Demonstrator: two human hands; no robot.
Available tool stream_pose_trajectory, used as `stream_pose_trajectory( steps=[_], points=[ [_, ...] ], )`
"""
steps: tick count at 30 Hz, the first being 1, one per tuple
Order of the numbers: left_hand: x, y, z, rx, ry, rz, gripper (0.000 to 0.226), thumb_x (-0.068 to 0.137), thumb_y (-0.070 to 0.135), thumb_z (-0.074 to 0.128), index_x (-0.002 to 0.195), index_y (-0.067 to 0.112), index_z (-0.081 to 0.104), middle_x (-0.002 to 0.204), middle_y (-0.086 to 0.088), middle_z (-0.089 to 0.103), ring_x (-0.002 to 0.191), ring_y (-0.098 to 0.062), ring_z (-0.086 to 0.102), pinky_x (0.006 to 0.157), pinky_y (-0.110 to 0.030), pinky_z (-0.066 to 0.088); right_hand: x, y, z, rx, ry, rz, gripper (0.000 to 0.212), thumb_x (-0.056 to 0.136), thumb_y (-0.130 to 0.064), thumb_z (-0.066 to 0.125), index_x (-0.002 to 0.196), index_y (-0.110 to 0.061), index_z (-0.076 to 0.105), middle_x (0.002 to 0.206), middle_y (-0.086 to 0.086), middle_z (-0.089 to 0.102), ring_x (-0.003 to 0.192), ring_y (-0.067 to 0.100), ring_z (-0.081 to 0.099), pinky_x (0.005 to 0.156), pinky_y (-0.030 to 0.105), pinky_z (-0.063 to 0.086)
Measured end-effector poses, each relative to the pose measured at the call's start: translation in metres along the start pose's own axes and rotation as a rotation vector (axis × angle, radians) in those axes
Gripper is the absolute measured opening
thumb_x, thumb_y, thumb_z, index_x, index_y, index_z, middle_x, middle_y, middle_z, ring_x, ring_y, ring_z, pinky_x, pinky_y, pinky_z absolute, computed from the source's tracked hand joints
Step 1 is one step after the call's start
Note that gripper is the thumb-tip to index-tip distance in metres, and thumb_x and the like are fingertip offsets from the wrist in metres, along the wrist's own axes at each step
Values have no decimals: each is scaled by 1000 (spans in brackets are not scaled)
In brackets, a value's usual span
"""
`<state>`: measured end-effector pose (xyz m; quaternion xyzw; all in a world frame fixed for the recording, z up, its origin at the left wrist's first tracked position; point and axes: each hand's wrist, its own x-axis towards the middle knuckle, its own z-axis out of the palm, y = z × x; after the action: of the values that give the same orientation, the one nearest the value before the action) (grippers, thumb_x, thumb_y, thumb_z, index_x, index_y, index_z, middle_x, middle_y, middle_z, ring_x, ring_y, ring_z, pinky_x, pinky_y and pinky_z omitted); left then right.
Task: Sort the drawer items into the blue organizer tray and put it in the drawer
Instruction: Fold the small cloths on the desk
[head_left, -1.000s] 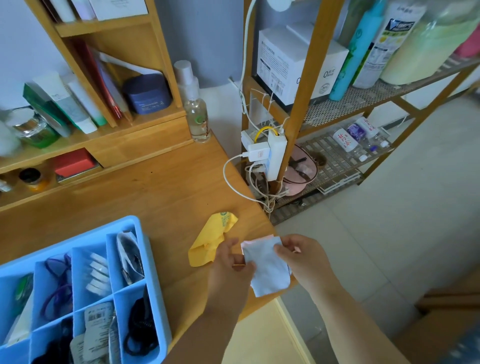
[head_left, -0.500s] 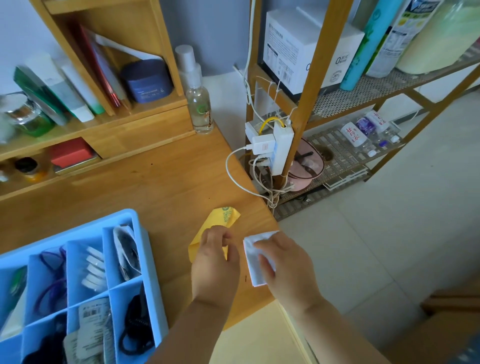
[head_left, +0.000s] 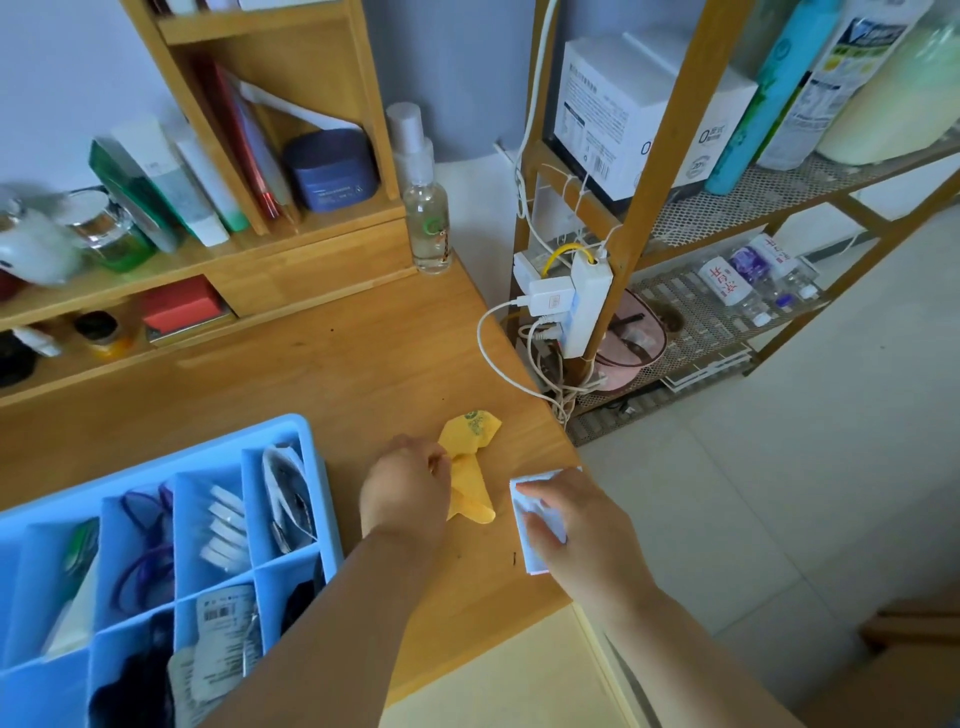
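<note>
The blue organizer tray (head_left: 322, 499) sits at the desk's lower left; its compartments hold cables, white clips, packets and dark items. To its right a crumpled yellow cloth (head_left: 470, 467) lies on the wooden desk. My left hand (head_left: 408, 491) pinches the cloth's left edge. Near the desk's right edge lies a folded white cloth (head_left: 530, 551), flat on the wood. My right hand (head_left: 571, 525) presses down on it with fingers laid over its top. No drawer shows in this view.
A wooden desk shelf (head_left: 249, 270) with books, jars and a clear spray bottle (head_left: 426, 228) stands at the back. To the right a wooden rack (head_left: 654, 171) carries boxes, bottles and a white power strip (head_left: 584, 306) with cables. Tiled floor lies beyond the desk's right edge.
The white cloth, held up between both hands a second ago, now lies folded on the desk under my right hand. My left hand moved off it to the yellow cloth.
</note>
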<state>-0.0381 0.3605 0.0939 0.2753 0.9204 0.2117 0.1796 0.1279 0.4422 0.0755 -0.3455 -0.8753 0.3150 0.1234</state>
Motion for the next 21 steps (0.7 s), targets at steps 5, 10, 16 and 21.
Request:
stream_pose_trajectory(
  steps=[5,10,16,21],
  points=[
    [-14,6,-26,-137,90,106,12,90,26,55,93,23,67,94,10,59,78,-10,55,66,-23,43,14,-34,-10,94,76,35,47,76,-54,40,111,-33,64,107,-17,59,84,-2,53,70,9,39],
    [-30,11,-55,-308,29,219,10,80,15,66,80,24,71,80,10,65,74,-8,60,68,-22,48,34,-67,-14,85,58,-39,45,79,-35,62,124,-28,58,126,-10,47,105,7,53,87,26,46],
    [-36,7,-88,-795,-220,-84,18,80,7,70,66,18,69,59,6,60,56,-5,52,57,-14,42,38,-85,-36,351,-22,159,29,80,-11,60,95,-35,68,97,-18,66,87,-1,60,75,13,46],
    [-44,3,-103,-1025,-437,-180,25,83,18,68,58,20,71,67,-10,61,67,-25,48,65,-33,40,37,-97,-51,848,-58,432,18,87,-6,58,87,-21,68,83,-1,71,78,15,66,83,30,54]
  ],
)
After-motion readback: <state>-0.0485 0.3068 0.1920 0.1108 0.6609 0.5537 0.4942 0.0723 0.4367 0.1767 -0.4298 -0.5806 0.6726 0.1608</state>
